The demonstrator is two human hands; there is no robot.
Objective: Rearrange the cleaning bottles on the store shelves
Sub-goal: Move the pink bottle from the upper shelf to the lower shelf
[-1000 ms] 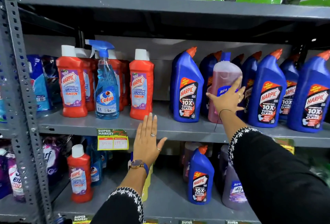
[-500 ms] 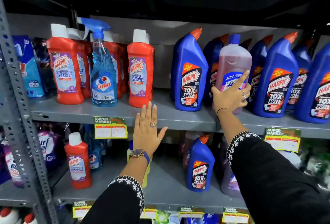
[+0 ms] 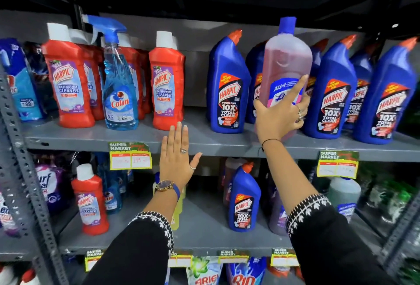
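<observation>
My right hand (image 3: 280, 114) grips a pink translucent bottle with a blue cap (image 3: 285, 61), tilted slightly among the blue Harpic toilet-cleaner bottles (image 3: 228, 86) on the middle shelf (image 3: 141, 137). My left hand (image 3: 176, 159) is spread flat with fingers apart in front of that shelf's edge, holding nothing. Red Harpic bathroom-cleaner bottles (image 3: 167, 84) and a blue Colin spray bottle (image 3: 119, 84) stand on the left part of the same shelf.
The lower shelf (image 3: 204, 228) holds a red Harpic bottle (image 3: 91, 202), a blue Harpic bottle (image 3: 243, 200), purple bottles and a pale bottle (image 3: 344, 191). A perforated metal upright (image 3: 20, 159) runs down the left. Price tags (image 3: 129, 156) hang on shelf edges.
My right hand has closed around the pink bottle and lifted it up and forward from among the blue bottles. The view has dropped lower. My left hand stays at the shelf edge.
</observation>
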